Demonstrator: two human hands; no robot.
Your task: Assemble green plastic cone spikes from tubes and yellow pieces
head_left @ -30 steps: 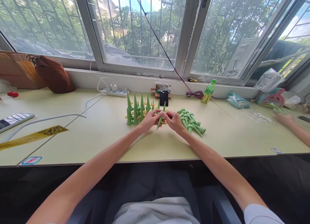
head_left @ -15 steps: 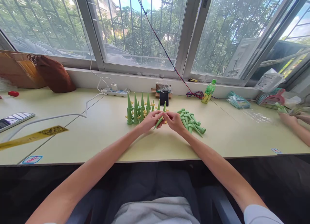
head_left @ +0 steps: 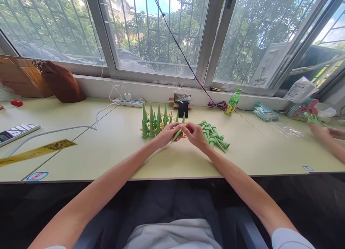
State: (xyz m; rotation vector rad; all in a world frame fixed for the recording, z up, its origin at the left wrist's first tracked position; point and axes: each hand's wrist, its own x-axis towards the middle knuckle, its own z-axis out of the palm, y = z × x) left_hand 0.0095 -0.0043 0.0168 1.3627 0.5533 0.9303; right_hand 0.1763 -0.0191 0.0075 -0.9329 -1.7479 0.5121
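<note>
A green plastic watering spike [head_left: 176,136] slants in front of me, its tip pointing down and toward me. My left hand [head_left: 166,135] is closed round it, the fingers partly behind it. At its wide upper end, my right hand [head_left: 196,134] is closed in a pinch; any small part between those fingertips is hidden. Just behind my left hand, several green spikes [head_left: 145,128] stand upright in rows, with small yellow valve pieces [head_left: 162,126] among them. Loose green spikes [head_left: 212,134] lie heaped to the right of my right hand.
Along the back are a power strip [head_left: 130,102], a black phone [head_left: 183,109], a coiled cable [head_left: 217,105] and a green bottle [head_left: 233,102]. Another person's hands [head_left: 320,131] hold green parts at the far right. A white cable [head_left: 81,127] crosses the left side.
My hands and the spike have stayed almost in place, with only slight finger movement. The other person's hands at the far right have shifted a little left.
</note>
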